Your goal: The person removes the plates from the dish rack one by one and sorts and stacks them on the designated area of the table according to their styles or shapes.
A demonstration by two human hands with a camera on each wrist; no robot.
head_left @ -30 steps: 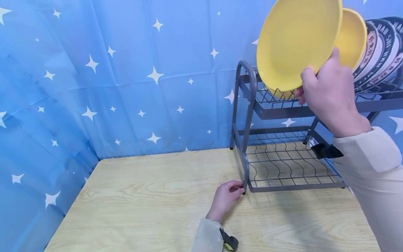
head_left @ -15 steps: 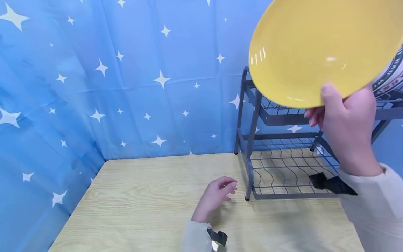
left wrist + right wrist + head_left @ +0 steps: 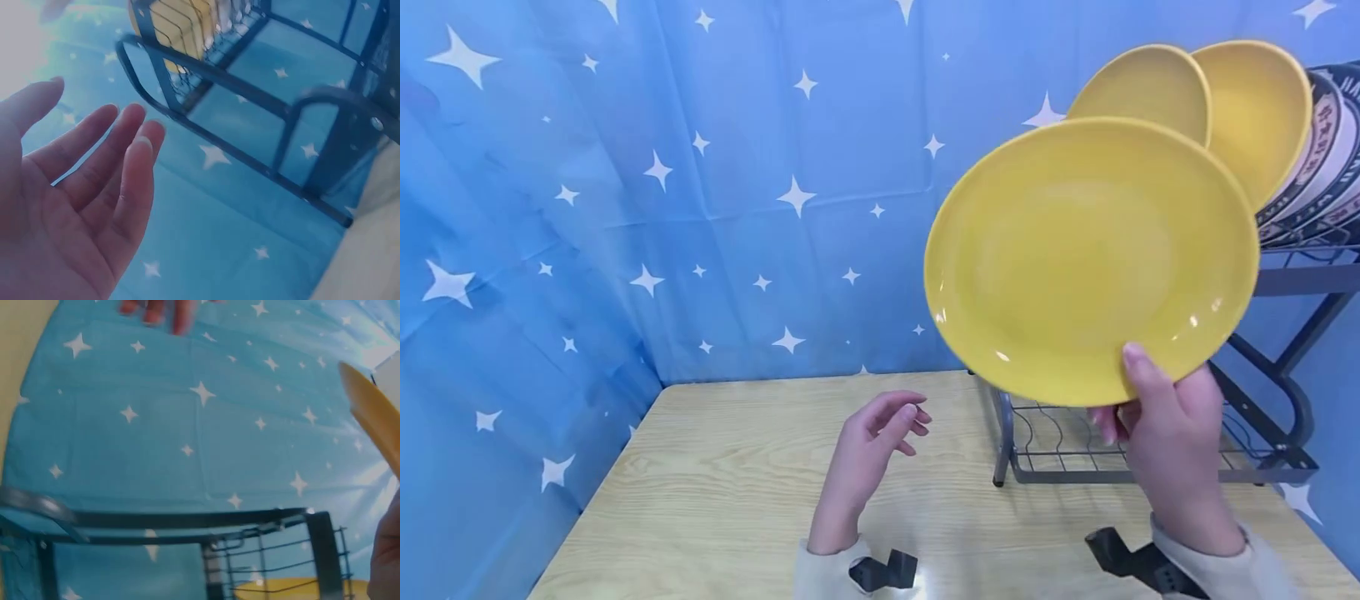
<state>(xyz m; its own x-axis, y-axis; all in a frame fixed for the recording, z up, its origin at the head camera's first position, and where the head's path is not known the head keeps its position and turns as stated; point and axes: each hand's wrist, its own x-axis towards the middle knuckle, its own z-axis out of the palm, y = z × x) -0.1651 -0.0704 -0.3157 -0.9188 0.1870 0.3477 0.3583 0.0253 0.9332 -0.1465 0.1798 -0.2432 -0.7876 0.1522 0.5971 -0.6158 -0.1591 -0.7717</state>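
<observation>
My right hand [image 3: 1180, 442] pinches a yellow oval plate [image 3: 1090, 258] at its lower right rim, thumb on the face and fingers behind. The plate is raised with its face towards me, in front of the dark metal dish rack [image 3: 1292, 283], and hides much of it. In the right wrist view the plate [image 3: 375, 412] appears edge-on at the right. My left hand [image 3: 868, 450] hovers over the table left of the rack, holding nothing. The left wrist view shows that hand [image 3: 87, 187] with loosely bent fingers apart from the rack frame.
Two more yellow plates [image 3: 1262, 108] and several dark-rimmed patterned plates [image 3: 1330, 167] stand on the rack's upper tier. The rack's wire lower shelf [image 3: 1060, 437] is near the wooden table [image 3: 737, 483]. A blue star-patterned curtain [image 3: 737, 208] hangs behind and at the left.
My right hand has brought the yellow plate away from the upper tier, down and nearer to me. My left hand has let go of the rack's front leg and moved left.
</observation>
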